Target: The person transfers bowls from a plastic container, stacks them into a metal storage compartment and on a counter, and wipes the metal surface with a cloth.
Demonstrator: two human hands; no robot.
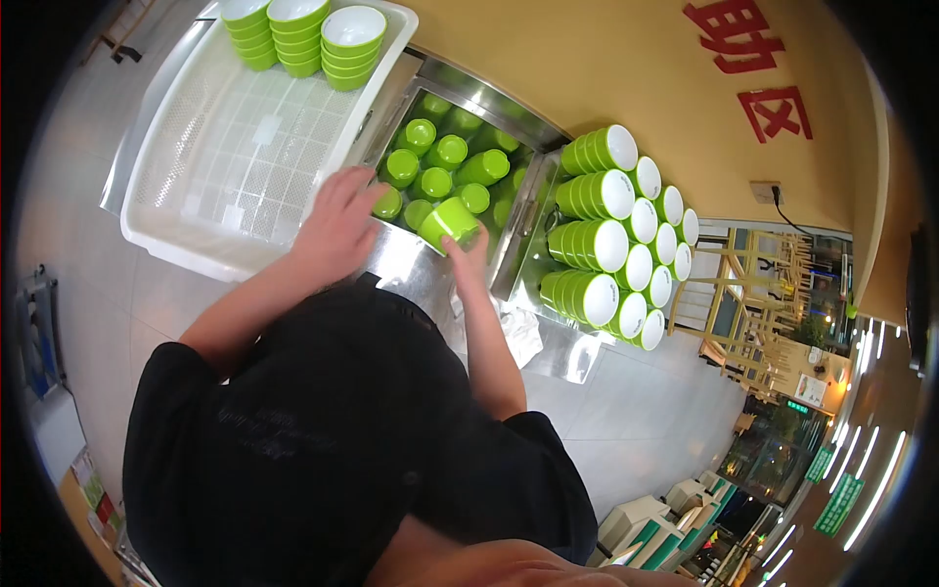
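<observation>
My right hand (468,256) grips a green cup (448,223), tilted, at the near edge of an open metal compartment (509,108). The thumb shows against the cup's side; the other fingers are mostly hidden. My left hand (337,220) is open and holds nothing, its fingers stretched toward a green cup (387,203) at the compartment's left corner. Whether they touch it, I cannot tell. Inside the compartment several more green cups (435,182) stand with their green bottoms up.
On the left is a white perforated tray (156,217) with three stacks of green-and-white bowls (350,49) at its far end. Several stacks of green cups with white insides (592,245) lie to the right on a metal counter (567,354). A crumpled white cloth or bag (518,333) lies near my right forearm.
</observation>
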